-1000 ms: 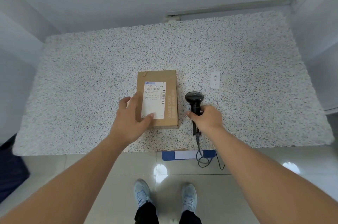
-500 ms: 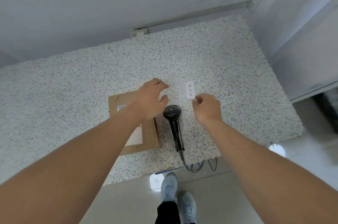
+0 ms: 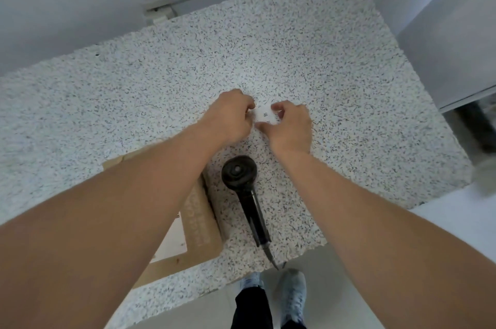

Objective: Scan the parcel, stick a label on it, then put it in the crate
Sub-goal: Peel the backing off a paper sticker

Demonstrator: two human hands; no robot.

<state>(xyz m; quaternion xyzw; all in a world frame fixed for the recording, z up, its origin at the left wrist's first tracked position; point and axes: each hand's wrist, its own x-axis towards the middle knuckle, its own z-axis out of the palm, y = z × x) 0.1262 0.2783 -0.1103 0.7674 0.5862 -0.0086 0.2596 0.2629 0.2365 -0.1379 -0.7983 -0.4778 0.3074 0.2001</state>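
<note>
A small white label lies in the middle of the speckled table. My left hand pinches its left edge and my right hand pinches its right edge. The brown cardboard parcel lies near the table's front edge, mostly hidden under my left forearm, with a white shipping label on top. The black handheld scanner lies on the table just right of the parcel, head pointing away from me, and neither hand touches it. No crate is in view.
The scanner's cable hangs over the table's front edge toward the floor. A grey cabinet stands to the right of the table. My shoes are on the tiled floor below the table edge. A wall runs behind the table.
My right hand let go of the scanner, which now lies on the table. My left hand left the parcel. Both hands moved forward to the small white label and closed on its edges.
</note>
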